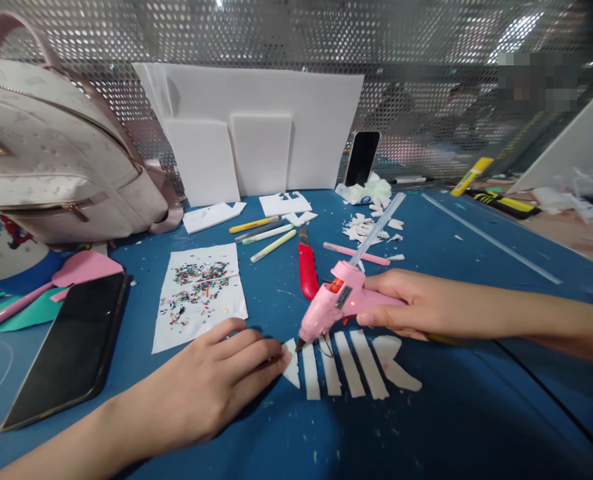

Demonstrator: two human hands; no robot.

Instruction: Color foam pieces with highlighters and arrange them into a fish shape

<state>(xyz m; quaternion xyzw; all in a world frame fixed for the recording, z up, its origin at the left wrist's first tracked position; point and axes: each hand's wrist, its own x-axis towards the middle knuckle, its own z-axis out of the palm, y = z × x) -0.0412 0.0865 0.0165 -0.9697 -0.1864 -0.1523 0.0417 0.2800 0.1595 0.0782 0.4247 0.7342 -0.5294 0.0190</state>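
Nearest the camera, the left hand (211, 387) lies flat on the blue worktop (476, 413), fingers together, its fingertips pressing down the first of the white foam strips (349, 363) at the left end of the row. Five or so strips lie side by side there, cut and lined up, with a wider curved piece at the right end.

Over them the right hand (416, 305) is wrapped around the grip of a pink glue gun (339, 300), a clear glue stick (376, 230) poking out of its back. The nozzle points down and to the left, touching or just above the top of the first strip, right beside the left fingertips. No glue bead can be made out on any strip, so the gluing seems to be at its start: the cutting looks done, the other strips untouched.

Behind the gun lie a red utility knife (307, 270), a pink pen (356, 253), three markers (266, 237) and white offcuts (371, 227). To the left are a sheet with glitter (199, 293), a dark phone (71, 347) lying flat and a pale backpack (56, 160). White foam boards (256, 133) lean against the perforated wall, with another phone (362, 158) propped up beside them.
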